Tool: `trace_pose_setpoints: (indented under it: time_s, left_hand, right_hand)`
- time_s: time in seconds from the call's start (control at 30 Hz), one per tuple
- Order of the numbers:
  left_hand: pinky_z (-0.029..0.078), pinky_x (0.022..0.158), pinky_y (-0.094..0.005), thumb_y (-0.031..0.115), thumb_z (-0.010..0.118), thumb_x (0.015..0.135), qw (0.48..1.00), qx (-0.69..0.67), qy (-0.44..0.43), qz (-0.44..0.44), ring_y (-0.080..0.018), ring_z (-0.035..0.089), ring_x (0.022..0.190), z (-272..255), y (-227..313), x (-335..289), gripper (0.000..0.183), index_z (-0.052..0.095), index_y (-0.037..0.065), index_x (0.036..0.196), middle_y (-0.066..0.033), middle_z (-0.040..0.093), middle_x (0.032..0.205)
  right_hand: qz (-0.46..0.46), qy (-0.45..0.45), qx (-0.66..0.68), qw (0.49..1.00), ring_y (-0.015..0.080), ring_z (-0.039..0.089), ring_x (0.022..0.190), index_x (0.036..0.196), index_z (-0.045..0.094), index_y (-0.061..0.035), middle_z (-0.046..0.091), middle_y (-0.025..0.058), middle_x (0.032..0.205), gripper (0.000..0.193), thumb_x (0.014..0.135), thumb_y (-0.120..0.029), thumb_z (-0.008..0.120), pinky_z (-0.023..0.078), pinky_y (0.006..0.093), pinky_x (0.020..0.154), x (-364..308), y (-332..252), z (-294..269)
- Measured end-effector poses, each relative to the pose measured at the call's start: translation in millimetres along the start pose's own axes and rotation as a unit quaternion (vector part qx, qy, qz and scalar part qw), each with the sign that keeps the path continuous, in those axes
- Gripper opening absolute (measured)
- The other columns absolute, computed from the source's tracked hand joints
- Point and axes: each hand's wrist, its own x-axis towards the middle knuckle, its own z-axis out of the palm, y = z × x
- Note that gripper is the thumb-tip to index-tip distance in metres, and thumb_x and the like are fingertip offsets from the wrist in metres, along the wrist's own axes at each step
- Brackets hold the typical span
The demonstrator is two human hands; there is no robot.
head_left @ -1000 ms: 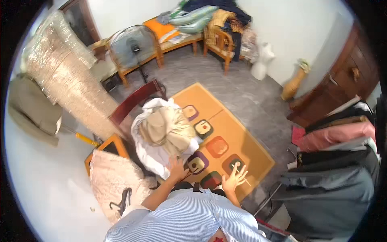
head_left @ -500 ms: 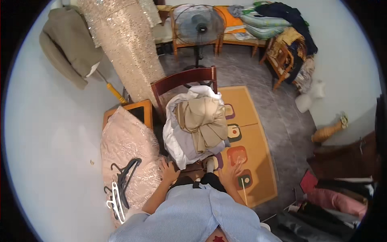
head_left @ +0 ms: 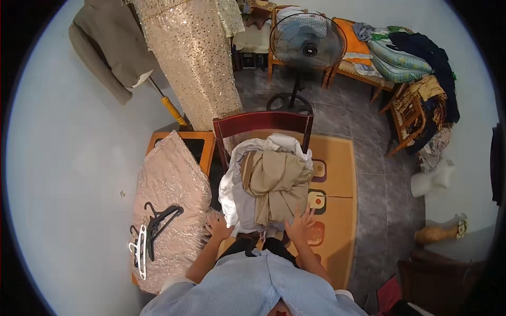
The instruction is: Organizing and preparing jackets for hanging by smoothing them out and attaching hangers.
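At the lower left of the frame, a black hanger [head_left: 153, 231] and a white hanger [head_left: 142, 253] lay on a pink lace garment [head_left: 174, 184], which was spread over an orange-framed table [head_left: 209, 152]. Just right of it, below centre, the left hand [head_left: 219, 227] had its fingers spread and gripped nothing, near the garment's edge.

In the middle, on a chair [head_left: 263, 121] with a dark red back, sat a loose heap: a white cloth [head_left: 227, 189] edging a rumpled beige cloth [head_left: 279, 176]. The right hand [head_left: 299, 226], at the heap's lower right, had its fingers splayed with nothing in its grasp (whether the tips touched the fabric, I could not tell). Handling such a heap well probably called for both palms low on opposite sides, the white cloth gathered in with the beige, and soft fingers to spare creases.

At the upper right, a wooden armchair [head_left: 406, 118] held a jumble of dark and patterned clothes. Below it, towards the right edge, a tan vase [head_left: 432, 235] carried small pale flowers [head_left: 462, 228] at its mouth; its inside was hidden.
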Motion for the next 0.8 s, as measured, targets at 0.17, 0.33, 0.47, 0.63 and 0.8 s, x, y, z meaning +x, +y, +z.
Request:
trace_pose_setpoints:
  time_s: [0.17, 0.33, 0.47, 0.63, 0.8]
  left_hand:
    - [0.006, 0.102, -0.0693, 0.048, 0.067, 0.071, 0.988, -0.061, 0.084, -0.111, -0.0433, -0.003, 0.138, -13, 1, 4, 0.082, 0.035, 0.011, 0.138, -0.0165, 0.000, 0.152]
    - [0.001, 0.101, -0.0697, 0.047, 0.067, 0.071, 0.978, -0.051, 0.067, -0.190, -0.0439, -0.005, 0.138, -13, 6, -22, 0.088, 0.028, 0.013, 0.142, -0.0180, 0.001, 0.152]
    - [0.001, 0.103, -0.0682, 0.048, 0.066, 0.071, 0.979, -0.014, 0.045, -0.201, -0.0434, -0.002, 0.139, 9, 2, -34, 0.087, 0.027, 0.019, 0.143, -0.0175, 0.003, 0.152]
    - [0.002, 0.102, -0.0689, 0.048, 0.068, 0.070, 0.974, -0.059, -0.005, -0.219, -0.0411, -0.005, 0.139, 27, -5, -40, 0.086, 0.029, 0.021, 0.141, -0.0142, 0.000, 0.153]
    - [0.004, 0.102, -0.0686, 0.051, 0.068, 0.070, 0.953, -0.094, -0.006, -0.289, -0.0448, 0.002, 0.137, 24, -44, -48, 0.084, 0.032, 0.020, 0.139, -0.0178, 0.007, 0.151]
  right_hand:
    - [-0.022, -0.055, -0.032, 0.998, 0.0462, 0.006, 0.136, 0.138, 0.038, -0.0132, 0.010, 0.0199, 0.149, 0.075, 0.072, -0.033, 0.067, 0.014, 0.0704, 0.099, 62, 21, -3]
    - [-0.120, -0.092, -0.085, 0.985, 0.0418, 0.010, 0.137, 0.135, 0.043, -0.0171, 0.013, 0.0140, 0.151, 0.074, 0.067, -0.032, 0.071, 0.017, 0.0699, 0.099, 108, 5, 16]
    - [-0.200, -0.133, -0.072, 0.968, 0.0392, 0.011, 0.139, 0.134, 0.045, -0.0262, 0.013, 0.0111, 0.152, 0.082, 0.060, -0.025, 0.080, 0.018, 0.0675, 0.101, 134, -31, 45]
    - [-0.264, -0.156, -0.135, 0.942, 0.0364, 0.011, 0.139, 0.132, 0.047, -0.0277, 0.011, 0.0093, 0.153, 0.069, 0.069, -0.019, 0.073, 0.019, 0.0659, 0.102, 173, -34, 105]
    - [-0.308, -0.119, -0.191, 0.924, 0.0319, 0.014, 0.140, 0.127, 0.051, -0.0284, 0.015, 0.0072, 0.153, 0.047, 0.083, -0.013, 0.055, 0.020, 0.0606, 0.105, 194, -40, 148]
